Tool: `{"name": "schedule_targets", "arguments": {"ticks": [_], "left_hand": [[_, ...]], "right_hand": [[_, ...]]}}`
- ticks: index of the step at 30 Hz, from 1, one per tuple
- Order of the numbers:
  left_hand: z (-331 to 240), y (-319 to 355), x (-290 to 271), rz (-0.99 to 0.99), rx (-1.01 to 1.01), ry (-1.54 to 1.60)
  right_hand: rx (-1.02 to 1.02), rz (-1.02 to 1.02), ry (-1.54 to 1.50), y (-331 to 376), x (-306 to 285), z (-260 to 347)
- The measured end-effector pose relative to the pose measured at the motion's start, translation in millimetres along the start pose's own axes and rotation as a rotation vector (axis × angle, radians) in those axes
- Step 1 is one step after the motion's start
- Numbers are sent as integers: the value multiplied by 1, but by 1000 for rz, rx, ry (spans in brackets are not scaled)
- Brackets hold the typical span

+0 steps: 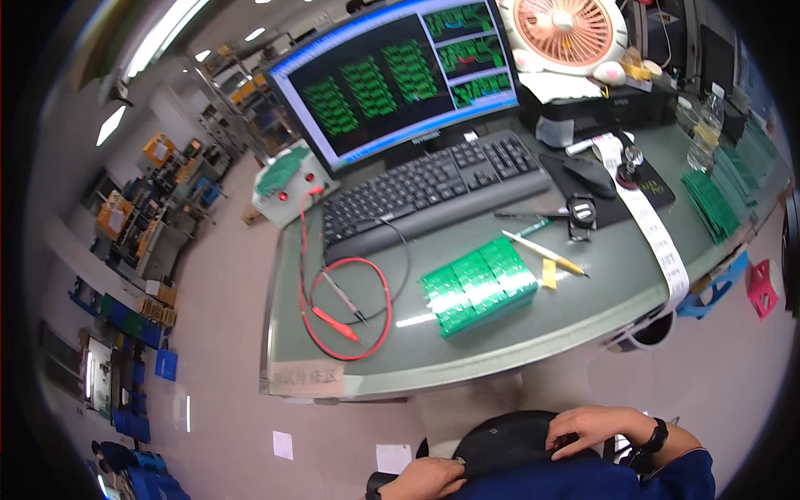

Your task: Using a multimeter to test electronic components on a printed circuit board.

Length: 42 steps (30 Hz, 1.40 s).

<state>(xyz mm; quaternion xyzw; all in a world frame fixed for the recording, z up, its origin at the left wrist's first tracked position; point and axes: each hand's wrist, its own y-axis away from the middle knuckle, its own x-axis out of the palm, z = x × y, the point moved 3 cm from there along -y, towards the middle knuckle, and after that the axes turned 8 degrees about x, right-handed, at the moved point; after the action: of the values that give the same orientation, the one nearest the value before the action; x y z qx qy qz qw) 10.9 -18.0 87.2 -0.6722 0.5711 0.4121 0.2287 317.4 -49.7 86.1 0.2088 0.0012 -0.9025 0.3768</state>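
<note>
At the lower edge, my left hand (pixel 429 477) lies against the left side of a rounded black chair seat (pixel 504 443), its fingers close together. My right hand (pixel 583 427), with a dark watch (pixel 659 434) on its wrist, curls its fingers over the seat's right side. Both hands grip the seat; their undersides are hidden. Beyond them, on the desk (pixel 400 367), stands a block of stacked green circuit boards (pixel 479 287). Beside it lie a yellow-and-white pen (pixel 546 254) and red and black test leads (pixel 337 325).
A monitor (pixel 396 79) with green board images stands behind a black keyboard (pixel 433 183). A white box (pixel 283 200) with a red light sits left. Rightward are a mouse (pixel 589 177), a label strip (pixel 654 229), a bottle (pixel 707 132), a fan (pixel 564 29) and a blue stool (pixel 717 287).
</note>
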Motion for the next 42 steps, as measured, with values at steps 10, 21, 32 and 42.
{"name": "schedule_targets", "arguments": {"ticks": [10,21,32,42], "left_hand": [[45,8,-209,-801,-299,160],[145,-8,-243,-532,-708,-753],[178,55,-241,-545,-1009,-680],[160,84,-252,-1327,-439,1015]], "right_hand": [[-220,-277,288,-18,-125,113],[462,-648,1129,-79,-229,50],[318,-606,1046,-82,-210,48],[335,-649,1052,-62,-227,93]]}}
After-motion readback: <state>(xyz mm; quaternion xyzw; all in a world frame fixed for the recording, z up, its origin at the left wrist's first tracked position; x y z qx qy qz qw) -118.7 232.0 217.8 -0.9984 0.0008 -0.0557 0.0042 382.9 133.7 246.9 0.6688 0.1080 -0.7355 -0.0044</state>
